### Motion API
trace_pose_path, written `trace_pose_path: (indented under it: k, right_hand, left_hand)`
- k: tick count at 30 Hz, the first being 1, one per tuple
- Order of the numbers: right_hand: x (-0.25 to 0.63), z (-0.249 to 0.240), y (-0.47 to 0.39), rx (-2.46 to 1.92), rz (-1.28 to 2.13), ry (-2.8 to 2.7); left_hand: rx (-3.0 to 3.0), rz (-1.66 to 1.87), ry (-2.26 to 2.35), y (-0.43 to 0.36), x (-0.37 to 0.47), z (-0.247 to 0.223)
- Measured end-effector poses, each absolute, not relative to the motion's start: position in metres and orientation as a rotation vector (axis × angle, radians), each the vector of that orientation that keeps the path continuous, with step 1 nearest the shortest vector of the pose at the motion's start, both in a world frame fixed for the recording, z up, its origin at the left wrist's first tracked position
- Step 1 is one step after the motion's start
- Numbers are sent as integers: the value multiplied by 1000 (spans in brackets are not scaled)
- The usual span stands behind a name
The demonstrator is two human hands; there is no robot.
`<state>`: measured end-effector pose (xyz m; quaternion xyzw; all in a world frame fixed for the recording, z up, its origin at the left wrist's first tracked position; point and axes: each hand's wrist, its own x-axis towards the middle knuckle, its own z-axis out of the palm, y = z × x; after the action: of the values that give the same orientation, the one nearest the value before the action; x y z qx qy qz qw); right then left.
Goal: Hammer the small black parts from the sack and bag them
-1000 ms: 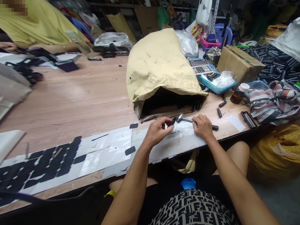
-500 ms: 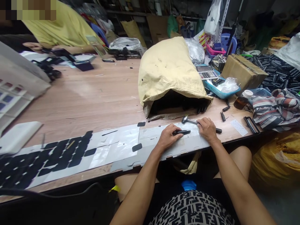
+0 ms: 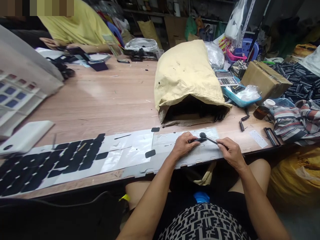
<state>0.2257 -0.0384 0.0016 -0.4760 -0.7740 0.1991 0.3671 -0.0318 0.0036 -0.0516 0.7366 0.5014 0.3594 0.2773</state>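
My left hand (image 3: 184, 144) is closed on a slim black part (image 3: 197, 140) just over the grey board (image 3: 165, 153) at the table's front edge. To its right, my right hand (image 3: 231, 151) grips the handle of a small hammer (image 3: 212, 139). The hammer's dark round head lies at the right end of the black part, touching or very close to it. Behind both hands a large cream sack (image 3: 187, 73) lies with its dark mouth facing me, and black pieces show inside.
Black pads (image 3: 67, 156) cover a white sheet at the left. A blue tray (image 3: 241, 96), a calculator (image 3: 226, 78), a cardboard box (image 3: 265, 78) and a brown bottle (image 3: 262, 110) stand at the right. Across the table sits a person in yellow (image 3: 82, 26).
My right hand has turned and shifted right, and the hammer's head has come down onto or beside the black part. My left hand keeps its hold. The whole view has shifted slightly.
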Motion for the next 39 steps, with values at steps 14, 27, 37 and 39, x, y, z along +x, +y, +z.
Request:
trace_pose_path:
  k: [14, 27, 37, 39]
  right_hand:
    - [216, -6, -41, -1235, 571, -1987]
    - [212, -21, 18, -1545, 145, -2018]
    - [204, -36, 28, -1604, -54, -2129]
    - [205, -36, 27, -1600, -70, -2138]
  left_hand:
    - [1965, 923, 1384, 4, -32, -50]
    - [1906, 885, 1399, 3, -32, -43]
    - [1923, 950, 1333, 7, -35, -46]
    - [1902, 975, 1363, -6, -34, -40]
